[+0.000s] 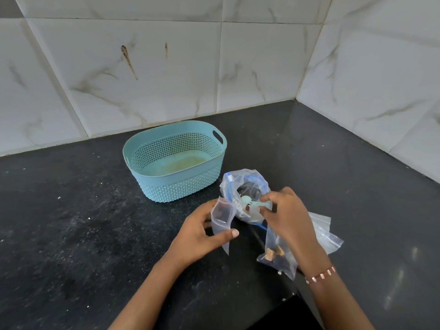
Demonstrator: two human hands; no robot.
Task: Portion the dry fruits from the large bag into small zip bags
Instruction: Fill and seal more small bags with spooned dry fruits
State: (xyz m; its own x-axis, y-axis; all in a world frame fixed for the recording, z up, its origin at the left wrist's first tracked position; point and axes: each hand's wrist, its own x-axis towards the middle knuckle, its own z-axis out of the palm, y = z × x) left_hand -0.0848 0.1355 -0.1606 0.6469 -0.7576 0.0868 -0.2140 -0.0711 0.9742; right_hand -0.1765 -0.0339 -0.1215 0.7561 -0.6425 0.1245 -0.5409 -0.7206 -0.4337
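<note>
The large clear bag [240, 184] with a blue zip stands open on the black counter, dark dry fruits inside. My right hand [289, 214] grips a small light-green spoon [248, 202] whose bowl sits in the bag's mouth with a brown piece by it. My left hand [202, 232] holds a small clear zip bag [222, 216] upright just left of the large bag; a dark piece shows inside it. A filled small zip bag [276, 254] with tan and dark fruits lies under my right wrist.
A light-blue perforated plastic basket [176, 177] stands behind the bags, nothing in it. More clear zip bags [326, 232] lie to the right of my right hand. Tiled walls meet in a corner at the back right. The counter's front edge drops off near the bottom right.
</note>
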